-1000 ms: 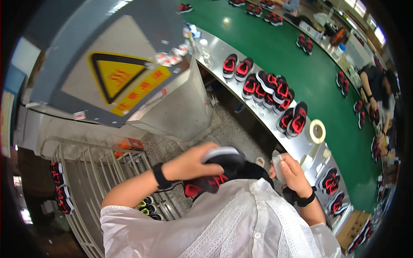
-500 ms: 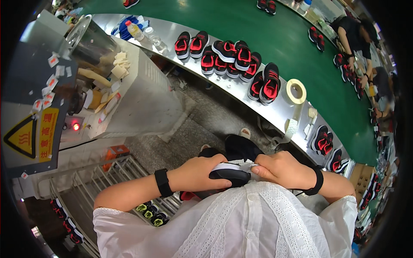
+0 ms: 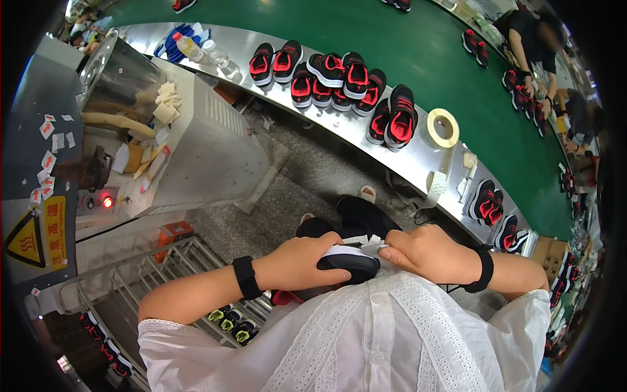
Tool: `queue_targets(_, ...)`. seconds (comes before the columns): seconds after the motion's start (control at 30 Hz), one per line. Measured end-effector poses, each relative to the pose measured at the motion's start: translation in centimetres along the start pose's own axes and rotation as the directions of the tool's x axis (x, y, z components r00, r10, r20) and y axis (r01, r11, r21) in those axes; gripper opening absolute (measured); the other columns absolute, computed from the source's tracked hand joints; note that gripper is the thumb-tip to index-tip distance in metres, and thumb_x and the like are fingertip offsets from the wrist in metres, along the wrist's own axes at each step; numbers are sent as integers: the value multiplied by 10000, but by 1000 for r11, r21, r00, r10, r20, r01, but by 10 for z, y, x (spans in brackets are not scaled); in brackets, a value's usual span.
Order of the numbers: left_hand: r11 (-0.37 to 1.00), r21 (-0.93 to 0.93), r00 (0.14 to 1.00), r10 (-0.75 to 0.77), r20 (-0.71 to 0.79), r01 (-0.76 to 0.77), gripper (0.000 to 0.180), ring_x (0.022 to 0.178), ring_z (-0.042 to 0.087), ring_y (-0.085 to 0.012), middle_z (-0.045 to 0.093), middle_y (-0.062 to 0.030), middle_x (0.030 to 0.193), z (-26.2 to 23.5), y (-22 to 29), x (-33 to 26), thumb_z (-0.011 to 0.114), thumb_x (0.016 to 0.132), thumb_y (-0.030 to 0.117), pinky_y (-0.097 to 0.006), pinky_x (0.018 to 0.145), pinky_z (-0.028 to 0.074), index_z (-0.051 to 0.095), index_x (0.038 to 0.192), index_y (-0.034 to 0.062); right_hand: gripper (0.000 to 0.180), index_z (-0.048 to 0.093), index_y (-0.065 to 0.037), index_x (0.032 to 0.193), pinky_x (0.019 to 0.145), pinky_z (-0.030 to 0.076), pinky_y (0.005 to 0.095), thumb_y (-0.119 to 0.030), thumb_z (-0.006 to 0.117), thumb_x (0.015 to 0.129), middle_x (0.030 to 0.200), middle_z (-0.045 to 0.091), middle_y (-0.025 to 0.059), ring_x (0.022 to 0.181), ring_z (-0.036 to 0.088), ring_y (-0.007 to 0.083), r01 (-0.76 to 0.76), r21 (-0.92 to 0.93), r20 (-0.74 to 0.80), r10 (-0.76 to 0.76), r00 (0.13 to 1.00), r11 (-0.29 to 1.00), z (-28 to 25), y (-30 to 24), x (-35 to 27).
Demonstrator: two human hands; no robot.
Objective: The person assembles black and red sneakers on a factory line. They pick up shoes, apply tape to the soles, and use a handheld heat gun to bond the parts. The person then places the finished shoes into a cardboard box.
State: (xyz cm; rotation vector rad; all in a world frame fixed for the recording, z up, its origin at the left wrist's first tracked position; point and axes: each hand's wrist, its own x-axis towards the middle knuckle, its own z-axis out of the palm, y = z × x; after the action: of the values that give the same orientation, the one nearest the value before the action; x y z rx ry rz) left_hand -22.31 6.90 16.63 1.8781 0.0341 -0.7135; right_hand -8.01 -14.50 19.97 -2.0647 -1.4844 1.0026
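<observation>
Close to my chest, my left hand (image 3: pixel 302 262) is closed around a shoe (image 3: pixel 349 264), fingers on the far side and thumb along the near edge. Its dark sole and white sidewall face up; red lining peeks out below the hand. My right hand (image 3: pixel 432 255) pinches a small, flat, greyish-white piece (image 3: pixel 372 249) between thumb and fingers, held against the end of the shoe. What kind of piece it is cannot be made out. The shoe's upper is mostly hidden by my left hand.
Ahead, a metal ledge (image 3: pixel 349 128) edges a green conveyor belt (image 3: pixel 274 26) and carries several black-and-red shoes (image 3: pixel 401 117), a tape roll (image 3: pixel 443 128) and bottles (image 3: pixel 189 48). Left stand a machine (image 3: pixel 202 140) and a metal rack (image 3: pixel 147 274). A co-worker (image 3: pixel 532 49) handles shoes across the belt.
The surroundings have shifted slightly left and upward in the view. My left hand keeps its grip on the shoe; the greyish piece in my right fingers sits at a slightly different angle.
</observation>
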Motion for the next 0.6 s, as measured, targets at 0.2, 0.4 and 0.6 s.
queue_targets(0.2, 1000, 27, 1000, 6, 12, -6, 528, 779, 648, -345, 657, -191, 860, 6, -1, 2, 640, 787, 443, -388, 696, 497, 521, 1071, 14, 313, 496, -27, 749, 425, 451, 411, -291, 523, 915, 513, 536, 144, 465, 561, 328, 45, -180, 18, -42, 999, 983, 4, -5, -3)
queue_targets(0.4, 1000, -15, 999, 17, 28, -17, 509, 763, 648, -340, 658, -184, 838, 14, -8, 5, 627, 808, 440, -389, 672, 496, 520, 1053, 6, 316, 482, -41, 714, 401, 453, 366, -298, 559, 881, 540, 544, 105, 434, 556, 281, 124, -338, -42, -146, 988, 933, 15, -6, -6)
queue_targets(0.6, 999, 44, 999, -17, 31, 16, 526, 759, 643, -348, 650, -191, 831, 14, -4, 5, 624, 810, 448, -396, 673, 494, 512, 1056, -3, 324, 466, -44, 714, 387, 427, 380, -306, 602, 847, 534, 521, 111, 433, 540, 292, 110, -387, -66, -146, 987, 915, 16, -9, -5)
